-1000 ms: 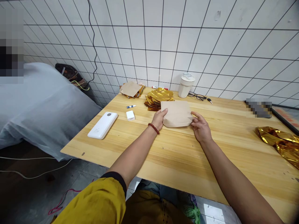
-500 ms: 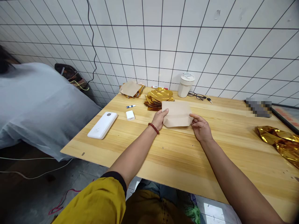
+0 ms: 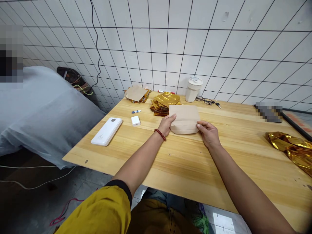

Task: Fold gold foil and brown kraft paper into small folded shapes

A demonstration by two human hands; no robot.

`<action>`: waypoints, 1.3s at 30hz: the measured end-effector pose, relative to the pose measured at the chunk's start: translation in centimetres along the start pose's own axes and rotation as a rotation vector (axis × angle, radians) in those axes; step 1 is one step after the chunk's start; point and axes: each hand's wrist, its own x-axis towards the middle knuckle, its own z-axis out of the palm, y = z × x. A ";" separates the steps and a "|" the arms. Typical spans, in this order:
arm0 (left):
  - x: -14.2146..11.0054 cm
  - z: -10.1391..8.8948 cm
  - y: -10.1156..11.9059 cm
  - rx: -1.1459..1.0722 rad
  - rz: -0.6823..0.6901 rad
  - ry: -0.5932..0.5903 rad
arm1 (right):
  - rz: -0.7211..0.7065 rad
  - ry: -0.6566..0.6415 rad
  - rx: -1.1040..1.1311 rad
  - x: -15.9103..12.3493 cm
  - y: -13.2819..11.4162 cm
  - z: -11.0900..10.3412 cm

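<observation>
A brown paper bag or envelope is held up just above the wooden table, with a crease across its lower part. My left hand grips its left edge, thumb on the front and the other fingers behind. At the lower right corner, my right hand pinches the paper between thumb and fingertips. Just behind the paper lies a stack of gold foil sheets. To the left of that sits a pile of brown paper and gold foil.
On the wooden table are a white power bank, a white charger and a small blue-white tube. A lidded cup, glasses and a key stand near the wall. Gold foil lies right; a person sits left.
My right hand has shifted slightly left and its fingers have closed in on the paper's lower right corner. The lower part of the paper now shows a clearer fold. My left hand stays put.
</observation>
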 end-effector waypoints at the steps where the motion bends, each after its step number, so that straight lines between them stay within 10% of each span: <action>1: 0.0 0.0 0.0 0.000 0.000 -0.003 | -0.009 0.011 -0.005 0.0 0.1 0.0; 17: 0.4 -0.2 -0.2 -0.014 0.032 0.048 | -0.034 0.005 -0.092 0.0 0.6 -0.3; 31: 0.1 -0.1 -0.4 0.063 0.029 -0.006 | -0.348 0.126 -0.435 -0.1 0.2 -0.5; 39: 0.0 -0.3 -0.5 0.153 -0.001 -0.111 | -0.091 0.085 -0.067 -0.3 -0.3 0.2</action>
